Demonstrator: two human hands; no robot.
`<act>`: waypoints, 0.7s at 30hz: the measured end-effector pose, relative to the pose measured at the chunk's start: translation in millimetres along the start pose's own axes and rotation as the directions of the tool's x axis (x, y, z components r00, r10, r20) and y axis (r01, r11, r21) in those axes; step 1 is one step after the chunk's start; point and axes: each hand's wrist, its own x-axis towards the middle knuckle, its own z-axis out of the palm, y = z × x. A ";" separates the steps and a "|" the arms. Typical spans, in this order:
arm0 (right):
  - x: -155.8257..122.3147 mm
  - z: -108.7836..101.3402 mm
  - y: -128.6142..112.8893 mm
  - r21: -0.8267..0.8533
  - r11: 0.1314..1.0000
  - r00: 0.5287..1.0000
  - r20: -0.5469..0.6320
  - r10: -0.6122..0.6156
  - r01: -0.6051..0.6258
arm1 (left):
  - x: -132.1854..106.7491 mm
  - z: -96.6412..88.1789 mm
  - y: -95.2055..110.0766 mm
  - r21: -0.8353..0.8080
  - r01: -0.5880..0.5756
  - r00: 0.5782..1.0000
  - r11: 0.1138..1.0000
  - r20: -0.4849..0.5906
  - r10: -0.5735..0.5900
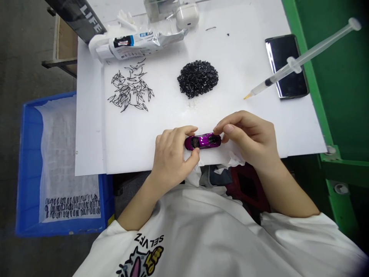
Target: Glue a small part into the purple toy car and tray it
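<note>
A shiny purple toy car (pixel 206 141) with a black rear deck lies on the white work board near its front edge. My left hand (pixel 173 154) grips the front part of the car, thumb on the near side and fingers on the far side. My right hand (pixel 249 136) is at the car's rear end, its fingers drawn together in a pinch. Its index fingertip meets the far rear corner of the car. Whether a small part sits in that pinch cannot be made out. Beyond the car lies a heap of small black plastic parts (pixel 198 78).
Thin black loop-shaped parts (pixel 131 90) are scattered at left. A glue tube (pixel 141 44) and white earbud case (pixel 187 16) lie at the back. A syringe (pixel 288 69) rests across a phone (pixel 290 65). A blue bin (pixel 29 165) stands left, below the board (pixel 89 150).
</note>
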 end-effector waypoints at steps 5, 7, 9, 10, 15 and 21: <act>3.7 -0.5 2.6 -0.274 0.936 0.965 0.199 -0.170 0.221 | -1.7 -2.1 -0.1 -0.034 0.012 1.000 0.999 0.014 -0.012; 4.9 0.6 2.9 -0.341 0.890 0.936 0.280 -0.213 0.304 | -1.9 -1.8 0.1 -0.034 0.016 1.000 0.999 0.010 -0.016; 5.6 2.0 2.9 -0.372 0.863 0.920 0.319 -0.228 0.343 | -1.8 -0.9 0.4 -0.034 0.017 1.000 0.999 0.008 -0.017; 5.7 2.7 3.0 -0.383 0.852 0.914 0.333 -0.232 0.356 | -1.7 -0.4 0.5 -0.031 0.018 1.000 0.999 0.006 -0.018; 4.7 4.5 5.4 -0.445 0.806 0.903 0.353 -0.244 0.391 | 0.0 0.8 2.1 -0.025 0.042 0.999 0.999 -0.004 -0.042; 4.6 4.7 7.9 -0.462 0.797 0.907 0.347 -0.241 0.389 | 2.4 -1.9 4.8 -0.060 0.087 0.996 0.994 0.036 -0.085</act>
